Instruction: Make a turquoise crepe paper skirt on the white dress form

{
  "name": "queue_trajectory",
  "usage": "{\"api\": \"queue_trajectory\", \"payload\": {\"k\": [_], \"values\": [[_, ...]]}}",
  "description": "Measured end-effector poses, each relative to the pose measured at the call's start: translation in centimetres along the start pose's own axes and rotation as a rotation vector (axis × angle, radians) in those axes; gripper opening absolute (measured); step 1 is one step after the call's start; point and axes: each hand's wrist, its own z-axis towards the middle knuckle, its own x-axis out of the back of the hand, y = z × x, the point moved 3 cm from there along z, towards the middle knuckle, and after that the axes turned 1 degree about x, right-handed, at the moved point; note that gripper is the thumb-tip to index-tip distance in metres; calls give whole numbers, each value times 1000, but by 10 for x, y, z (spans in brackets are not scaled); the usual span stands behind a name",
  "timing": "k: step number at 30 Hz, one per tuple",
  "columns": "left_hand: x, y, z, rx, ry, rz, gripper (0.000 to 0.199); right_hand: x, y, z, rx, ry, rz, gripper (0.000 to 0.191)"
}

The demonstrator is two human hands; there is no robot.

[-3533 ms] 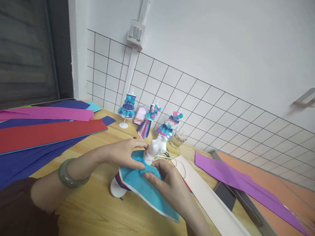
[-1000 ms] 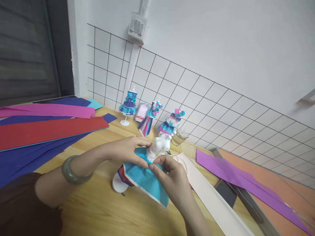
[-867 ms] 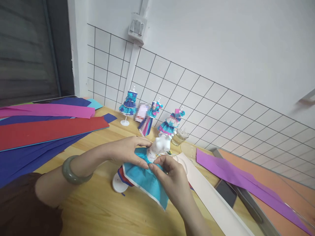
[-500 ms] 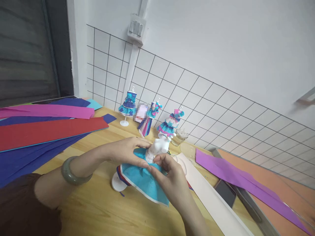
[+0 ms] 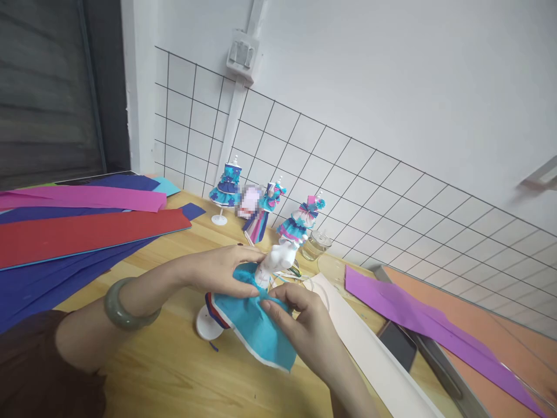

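A small white dress form (image 5: 281, 255) leans to the right above the table, its round base (image 5: 209, 324) showing at lower left. Around its waist sits a turquoise crepe paper skirt (image 5: 261, 328) with a white hem; red and dark blue layers peek out at its left side. My left hand (image 5: 226, 270) is closed on the skirt's waist and the form from the left, thumb along the gathered edge. Thumb and fingers of my right hand (image 5: 300, 313) pinch the skirt's upper edge at the right front.
Three dressed mini forms, one a blue tiered dress (image 5: 226, 186), stand along the back beside a glass jar (image 5: 316, 245). Crepe sheets, including a red one (image 5: 96, 235), lie left. At right are a white strip (image 5: 369, 348), a purple sheet (image 5: 418, 319) and a phone (image 5: 397, 345).
My right hand has shifted slightly down and right, drawing the skirt's edge a little off the waist. My left hand stays nearly in place on the waist.
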Motion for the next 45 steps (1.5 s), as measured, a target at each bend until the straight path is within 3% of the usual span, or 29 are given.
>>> {"api": "queue_trajectory", "payload": {"k": [5,12,23,28,36,45], "values": [[-1,-1,0,-8,-3,4,32,0,-5,0,98,-39,14,12],[-2,0,-2,-27,1,39,34,-4,8,4,-31,72,20,10],[-2,5,-1,-47,-4,73,35,-5,13,6,-72,108,31,18],[-1,8,-1,-69,-30,41,31,-5,13,7,-69,120,28,18],[0,1,0,-106,-55,-35,42,-3,12,6,-48,118,31,16],[-1,7,0,-81,-31,-69,35,-4,11,7,-23,169,-32,18]]}}
